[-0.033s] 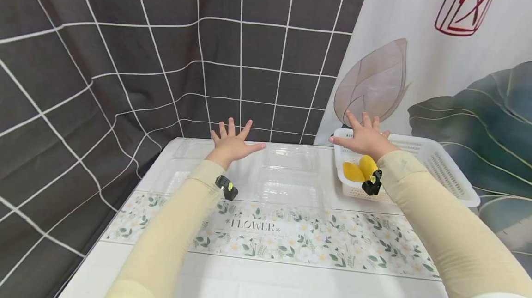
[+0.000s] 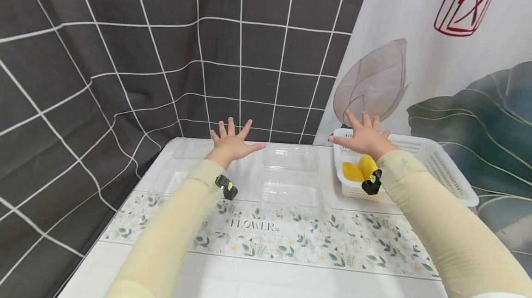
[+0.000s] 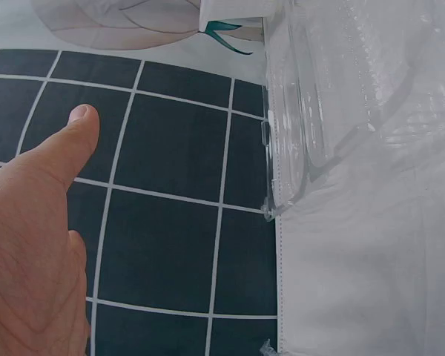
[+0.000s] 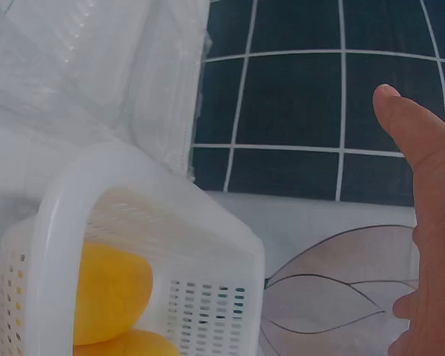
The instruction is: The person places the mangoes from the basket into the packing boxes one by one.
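Observation:
My left hand is held up with its fingers spread, above the back of the table. It holds nothing. Near it are two clear plastic clamshell boxes: a left box, partly hidden by my forearm, and a right box. Both lie opened out. My right hand, fingers also splayed and holding nothing, hovers over a white plastic basket. Inside the basket's left end are smooth yellow oval fruits, a left fruit and a right fruit, which look like mangoes. The right wrist view shows the yellow fruit too.
A white table carries a floral printed band across its middle. Behind it hangs a dark grid-patterned cloth, with a white leaf-printed cloth at the right. A black band with a small device is on each wrist.

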Tool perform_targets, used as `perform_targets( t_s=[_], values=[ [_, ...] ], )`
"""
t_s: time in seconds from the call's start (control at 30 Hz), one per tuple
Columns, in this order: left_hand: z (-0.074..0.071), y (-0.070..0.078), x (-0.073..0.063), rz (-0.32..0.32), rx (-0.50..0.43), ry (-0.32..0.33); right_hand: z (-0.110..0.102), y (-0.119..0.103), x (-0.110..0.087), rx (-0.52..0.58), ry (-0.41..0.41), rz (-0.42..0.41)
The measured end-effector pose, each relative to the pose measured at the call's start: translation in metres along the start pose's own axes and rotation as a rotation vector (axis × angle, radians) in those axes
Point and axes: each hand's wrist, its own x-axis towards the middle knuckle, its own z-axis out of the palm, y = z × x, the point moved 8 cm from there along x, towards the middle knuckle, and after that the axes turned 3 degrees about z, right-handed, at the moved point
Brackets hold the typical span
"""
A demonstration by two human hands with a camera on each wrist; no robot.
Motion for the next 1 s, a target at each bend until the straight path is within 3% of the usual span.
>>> perform_targets(
  t_s=[0.27,0.43,0.57,0.67,0.83,1.0],
  values=[
    [0.004,0.006,-0.005,0.015,-0.069,-0.007,0.014,0.011,0.0,0.05,-0.02,0.004],
    [0.019,0.013,-0.007,0.019,-0.198,0.031,0.018,0.02,0.0,0.284,-0.06,0.033],
    [0.036,0.02,-0.011,0.025,-0.369,0.027,0.028,0.029,-0.003,0.485,-0.175,0.09],
    [0.046,0.026,-0.017,0.022,-0.499,0.036,0.036,0.033,-0.005,0.573,-0.245,0.128],
    [0.059,0.032,-0.028,0.042,-0.611,0.093,0.042,0.039,-0.007,0.638,-0.287,0.157],
    [0.078,0.031,-0.039,0.046,-0.681,0.1,0.052,0.039,-0.006,0.648,-0.334,0.149]
  ],
)
